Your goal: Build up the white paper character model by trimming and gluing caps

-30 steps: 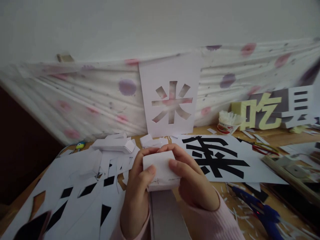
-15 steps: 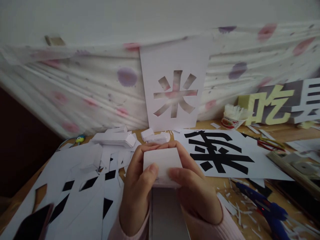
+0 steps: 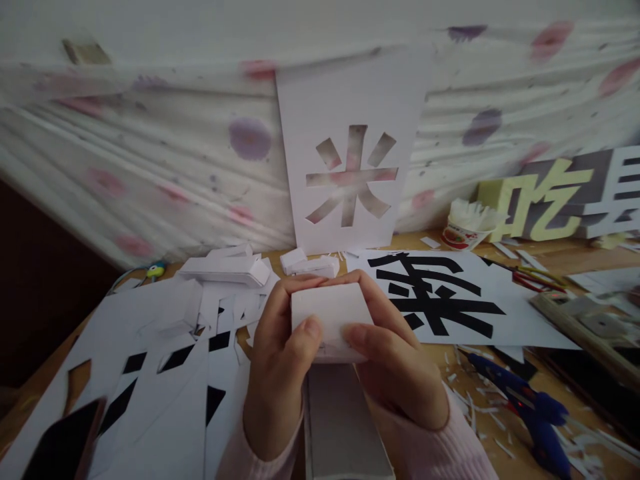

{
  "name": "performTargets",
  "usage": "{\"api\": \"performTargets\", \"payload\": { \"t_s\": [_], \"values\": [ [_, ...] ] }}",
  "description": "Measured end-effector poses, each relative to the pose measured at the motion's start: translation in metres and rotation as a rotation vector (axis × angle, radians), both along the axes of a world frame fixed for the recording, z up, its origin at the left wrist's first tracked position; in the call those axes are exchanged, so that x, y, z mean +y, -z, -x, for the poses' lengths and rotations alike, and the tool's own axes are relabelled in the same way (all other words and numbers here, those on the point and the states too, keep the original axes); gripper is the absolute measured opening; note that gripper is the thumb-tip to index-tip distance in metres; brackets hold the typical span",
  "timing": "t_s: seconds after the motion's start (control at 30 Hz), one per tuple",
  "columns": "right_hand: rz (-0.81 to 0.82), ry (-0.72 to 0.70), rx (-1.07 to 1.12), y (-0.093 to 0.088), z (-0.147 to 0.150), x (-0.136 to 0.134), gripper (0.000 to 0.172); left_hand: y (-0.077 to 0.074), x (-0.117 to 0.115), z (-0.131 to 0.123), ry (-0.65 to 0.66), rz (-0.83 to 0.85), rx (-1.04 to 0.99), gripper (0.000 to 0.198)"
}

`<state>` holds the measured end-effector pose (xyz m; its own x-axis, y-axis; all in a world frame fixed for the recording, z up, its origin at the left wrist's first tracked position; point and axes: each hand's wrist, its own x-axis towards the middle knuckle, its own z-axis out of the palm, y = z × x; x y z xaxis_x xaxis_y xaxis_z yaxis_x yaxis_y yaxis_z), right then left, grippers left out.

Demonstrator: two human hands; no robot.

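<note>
A white box-like paper piece (image 3: 333, 310) is held between both hands at the centre. My left hand (image 3: 280, 360) wraps its left side, thumb pressing on the face. On the right side, my right hand (image 3: 395, 353) grips it the same way, with its thumb on the face. The fingers curl behind the piece and are partly hidden. From under it a long grey-white strip (image 3: 343, 420) runs down toward me between the wrists; whether the two are joined cannot be told.
A white board (image 3: 353, 243) with a cut-out character leans on the draped wall. White sheets (image 3: 165, 413) lie left, a phone (image 3: 65, 440) at the near left. Right are a black-character sheet (image 3: 520, 320), blue glue gun (image 3: 515, 390), paper scraps and a tub (image 3: 463, 233).
The held white piece and both hands have shifted slightly right. The view has tilted slightly, so the background sits higher. Both hands keep their grip.
</note>
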<state>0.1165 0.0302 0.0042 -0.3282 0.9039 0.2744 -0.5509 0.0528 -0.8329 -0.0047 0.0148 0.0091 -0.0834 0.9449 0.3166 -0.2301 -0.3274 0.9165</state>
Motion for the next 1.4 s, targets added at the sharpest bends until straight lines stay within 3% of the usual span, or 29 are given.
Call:
{"api": "performTargets", "payload": {
  "t_s": [0.7, 0.8, 0.83, 0.97, 1.03, 1.13, 1.3, 1.4],
  "values": [
    [0.003, 0.027, 0.061, 0.002, -0.001, 0.001, 0.021, 0.006, 0.005, -0.004, 0.035, -0.068, 0.027, 0.023],
    [-0.008, -0.022, 0.054, 0.001, -0.004, 0.007, 0.022, 0.004, 0.004, -0.003, 0.035, -0.043, -0.009, 0.023],
    [-0.023, -0.051, 0.046, -0.001, -0.006, 0.009, 0.025, 0.003, 0.002, -0.003, 0.040, -0.019, -0.027, 0.023],
    [-0.070, -0.221, 0.018, -0.007, -0.015, 0.017, 0.064, -0.004, -0.004, -0.001, 0.106, 0.038, -0.112, 0.024],
    [-0.056, -0.242, 0.001, -0.008, -0.016, 0.017, 0.056, -0.006, -0.006, 0.000, 0.121, 0.043, -0.141, 0.024],
    [0.006, -0.142, -0.005, -0.007, -0.013, 0.015, 0.042, -0.006, -0.006, 0.000, 0.125, 0.068, -0.150, 0.024],
    [0.017, -0.082, 0.018, -0.006, -0.010, 0.008, 0.048, -0.004, -0.008, -0.001, 0.144, 0.075, -0.140, 0.026],
    [0.001, -0.013, -0.017, -0.002, -0.011, 0.002, 0.038, -0.006, -0.010, -0.003, 0.137, 0.070, -0.138, 0.024]
  ]
}}
